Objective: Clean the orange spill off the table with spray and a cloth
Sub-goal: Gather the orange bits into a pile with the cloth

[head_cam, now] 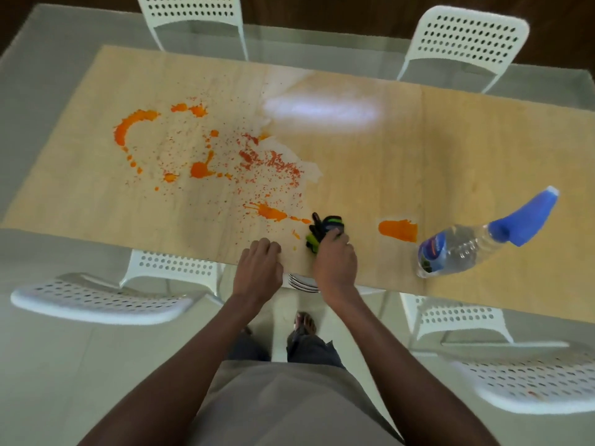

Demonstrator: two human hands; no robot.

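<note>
An orange spill (199, 169) spreads in blobs and fine spatter over the left and middle of the pale wooden table (370, 175). A separate orange patch (398, 230) lies near the front edge. My right hand (335, 262) grips a crumpled dark cloth (323, 228) with green and blue parts, pressed on the table near the front edge. My left hand (259, 268) rests at the table's edge with its fingers curled and holds nothing. A clear spray bottle (467, 249) with a blue trigger head stands at the right.
White perforated chairs stand around the table: two at the far side (467, 37), two at the near side (106, 300). A bright light reflection (322, 111) lies on the tabletop. My feet and the pale tiled floor show below the table edge.
</note>
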